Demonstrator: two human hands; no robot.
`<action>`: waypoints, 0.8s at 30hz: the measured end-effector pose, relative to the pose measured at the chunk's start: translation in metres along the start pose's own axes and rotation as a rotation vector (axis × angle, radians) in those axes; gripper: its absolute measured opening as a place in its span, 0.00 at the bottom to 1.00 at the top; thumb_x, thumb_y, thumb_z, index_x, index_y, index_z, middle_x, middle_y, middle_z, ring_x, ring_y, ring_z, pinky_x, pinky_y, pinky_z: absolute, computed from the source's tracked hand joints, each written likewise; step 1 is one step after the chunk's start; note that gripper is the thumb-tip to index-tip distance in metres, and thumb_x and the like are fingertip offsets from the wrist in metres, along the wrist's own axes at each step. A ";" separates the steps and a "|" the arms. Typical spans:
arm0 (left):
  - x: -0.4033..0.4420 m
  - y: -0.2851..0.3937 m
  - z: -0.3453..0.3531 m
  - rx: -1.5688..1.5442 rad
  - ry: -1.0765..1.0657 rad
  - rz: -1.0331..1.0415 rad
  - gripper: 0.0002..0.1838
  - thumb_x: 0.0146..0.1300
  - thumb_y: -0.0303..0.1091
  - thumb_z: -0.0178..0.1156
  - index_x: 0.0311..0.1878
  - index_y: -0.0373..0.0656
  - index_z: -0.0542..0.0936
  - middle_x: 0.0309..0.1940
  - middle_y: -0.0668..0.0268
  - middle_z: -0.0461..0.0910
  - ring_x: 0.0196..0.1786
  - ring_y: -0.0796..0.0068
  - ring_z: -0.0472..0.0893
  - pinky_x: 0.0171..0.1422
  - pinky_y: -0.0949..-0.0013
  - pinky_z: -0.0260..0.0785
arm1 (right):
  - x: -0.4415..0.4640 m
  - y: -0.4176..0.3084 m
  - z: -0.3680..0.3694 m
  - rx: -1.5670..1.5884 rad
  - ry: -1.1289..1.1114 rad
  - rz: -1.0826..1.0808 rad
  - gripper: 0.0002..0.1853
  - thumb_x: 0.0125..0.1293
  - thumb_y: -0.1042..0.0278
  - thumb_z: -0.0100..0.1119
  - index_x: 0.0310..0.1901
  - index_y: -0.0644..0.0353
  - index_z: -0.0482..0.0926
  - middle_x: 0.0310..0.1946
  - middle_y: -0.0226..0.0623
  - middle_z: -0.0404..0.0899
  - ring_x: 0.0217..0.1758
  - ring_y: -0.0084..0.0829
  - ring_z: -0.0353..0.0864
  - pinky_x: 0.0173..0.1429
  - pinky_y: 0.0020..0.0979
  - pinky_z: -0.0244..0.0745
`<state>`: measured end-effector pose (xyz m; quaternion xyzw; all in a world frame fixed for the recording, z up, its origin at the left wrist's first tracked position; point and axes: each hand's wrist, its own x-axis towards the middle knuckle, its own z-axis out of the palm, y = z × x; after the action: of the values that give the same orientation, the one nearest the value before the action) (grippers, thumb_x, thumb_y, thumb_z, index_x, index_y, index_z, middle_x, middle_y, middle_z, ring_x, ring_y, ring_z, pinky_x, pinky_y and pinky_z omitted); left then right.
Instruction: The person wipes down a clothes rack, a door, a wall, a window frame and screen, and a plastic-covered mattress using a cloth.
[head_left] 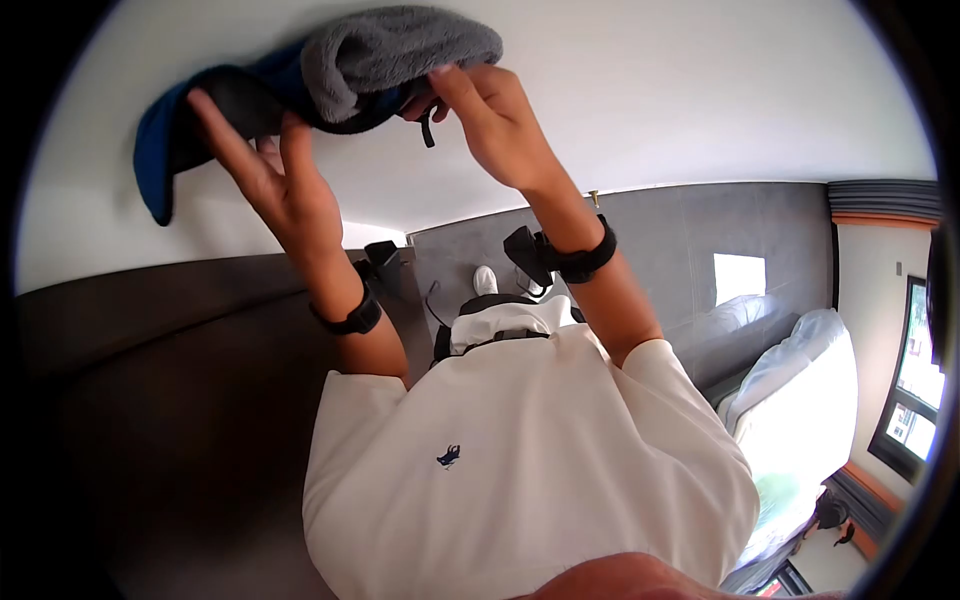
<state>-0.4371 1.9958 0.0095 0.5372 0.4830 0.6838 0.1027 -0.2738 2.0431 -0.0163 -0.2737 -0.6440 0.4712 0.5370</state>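
A soft blue fabric item with a dark inner side and a thick fluffy grey part is held up against a pale surface; its exact kind I cannot make out. My right hand pinches the lower edge of the grey plush, thumb on the front and fingers curled behind. A short black loop dangles beside those fingers. Under the blue part, my left hand has its fingers stretched and spread, with the index fingertip touching the dark side and the thumb tip near its lower edge.
A large dark brown panel lies to the left. Grey floor stretches beyond my body, with white shoes on it. At the right are a plastic-covered white piece, a window and a grey-and-orange curtain.
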 end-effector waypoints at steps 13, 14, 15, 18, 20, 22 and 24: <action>-0.151 -0.164 0.063 0.313 -0.331 0.158 0.28 0.63 0.24 0.60 0.67 0.33 0.69 0.65 0.44 0.69 0.70 0.40 0.64 0.74 0.46 0.52 | -0.060 0.123 -0.036 -0.642 0.053 0.658 0.25 0.65 0.48 0.50 0.25 0.65 0.81 0.30 0.51 0.84 0.36 0.55 0.83 0.46 0.48 0.78; -0.155 -0.161 0.066 0.328 -0.284 0.145 0.26 0.59 0.23 0.61 0.63 0.33 0.73 0.63 0.42 0.70 0.69 0.37 0.64 0.73 0.43 0.53 | -0.061 0.111 -0.042 -0.669 0.046 0.560 0.24 0.64 0.50 0.52 0.23 0.66 0.80 0.24 0.49 0.83 0.32 0.52 0.83 0.42 0.47 0.78; -0.148 -0.152 0.067 0.336 -0.257 0.182 0.25 0.59 0.23 0.61 0.62 0.31 0.73 0.62 0.41 0.70 0.68 0.37 0.66 0.72 0.44 0.54 | -0.059 0.099 -0.046 -0.662 0.071 0.569 0.24 0.64 0.50 0.52 0.23 0.66 0.80 0.24 0.49 0.83 0.32 0.52 0.83 0.42 0.47 0.78; -0.107 -0.123 0.069 0.331 -0.130 0.355 0.22 0.61 0.24 0.61 0.60 0.31 0.75 0.59 0.43 0.74 0.62 0.40 0.72 0.70 0.49 0.60 | -0.040 0.066 -0.061 -0.503 0.127 0.321 0.23 0.61 0.53 0.56 0.19 0.67 0.77 0.15 0.45 0.77 0.23 0.47 0.81 0.33 0.42 0.76; -0.061 -0.087 0.078 0.248 -0.105 0.438 0.21 0.64 0.25 0.60 0.60 0.30 0.75 0.57 0.47 0.77 0.59 0.47 0.77 0.68 0.55 0.64 | -0.020 0.040 -0.073 -0.319 0.204 0.239 0.23 0.60 0.54 0.58 0.18 0.68 0.75 0.13 0.45 0.75 0.19 0.44 0.79 0.30 0.38 0.75; -0.038 -0.055 0.097 0.206 -0.136 0.445 0.21 0.66 0.27 0.59 0.61 0.29 0.73 0.58 0.48 0.78 0.59 0.52 0.78 0.68 0.59 0.65 | -0.004 0.016 -0.094 -0.291 0.282 0.217 0.24 0.58 0.54 0.59 0.15 0.69 0.74 0.11 0.44 0.74 0.16 0.40 0.77 0.27 0.36 0.73; -0.033 -0.038 0.120 0.213 -0.128 0.523 0.20 0.67 0.26 0.58 0.60 0.29 0.74 0.57 0.49 0.79 0.58 0.55 0.79 0.67 0.62 0.66 | 0.001 -0.001 -0.114 -0.262 0.349 0.228 0.25 0.56 0.54 0.60 0.12 0.69 0.74 0.08 0.43 0.73 0.13 0.36 0.76 0.25 0.35 0.73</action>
<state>-0.3384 2.0593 -0.0456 0.6934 0.3897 0.5972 -0.1036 -0.1662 2.0793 -0.0177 -0.4892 -0.5621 0.3868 0.5432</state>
